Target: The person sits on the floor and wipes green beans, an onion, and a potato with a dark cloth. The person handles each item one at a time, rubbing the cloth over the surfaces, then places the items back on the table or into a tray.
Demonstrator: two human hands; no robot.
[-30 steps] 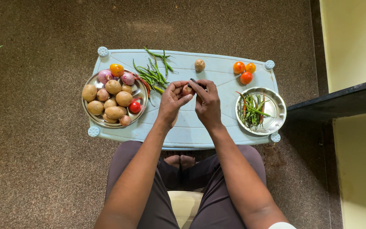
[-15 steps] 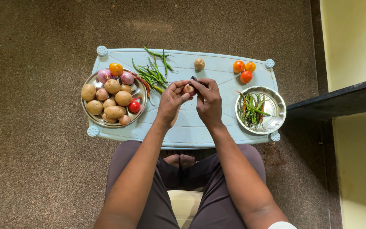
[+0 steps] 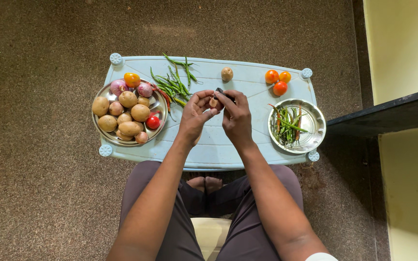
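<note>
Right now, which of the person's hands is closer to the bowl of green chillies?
The right hand. It is above the middle of the table, just left of the steel bowl of chillies. The left hand is farther off, beyond the right one, nearer the plate of potatoes.

Barely anything moved: the small brownish round onion [image 3: 214, 103] got turned slightly between the left hand [image 3: 195, 116] and right hand [image 3: 237, 117].
</note>
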